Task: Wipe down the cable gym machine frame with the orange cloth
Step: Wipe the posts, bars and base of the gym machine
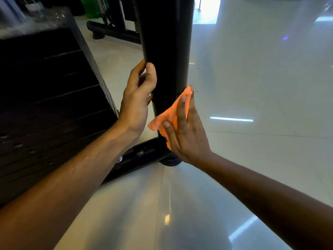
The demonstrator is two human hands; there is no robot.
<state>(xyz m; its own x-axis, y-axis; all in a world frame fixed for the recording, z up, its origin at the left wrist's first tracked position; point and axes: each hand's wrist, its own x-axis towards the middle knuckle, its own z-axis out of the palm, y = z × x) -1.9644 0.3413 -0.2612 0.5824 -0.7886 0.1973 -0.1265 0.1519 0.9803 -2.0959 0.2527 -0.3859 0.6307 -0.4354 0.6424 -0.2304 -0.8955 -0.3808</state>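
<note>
Orange cloth sits bunched under your right hand, pressed against the right side of the black upright post of the cable machine frame, low down and near where the post meets the base. Your fingers lie fairly straight across the cloth, pinning it to the metal, with one corner of the fabric sticking out to the left below your thumb. Your left hand grips the opposite side of the same post a little higher up, thumb and fingers curled round its edge. The two hands are close together with only the post between them.

To the left of the post you have the dark weight stack, its plates showing as stacked horizontal bands. At the bottom, the post joins a black base tube that rests on a round foot on the glossy pale floor. Further back, another black machine base stands on the same floor.
</note>
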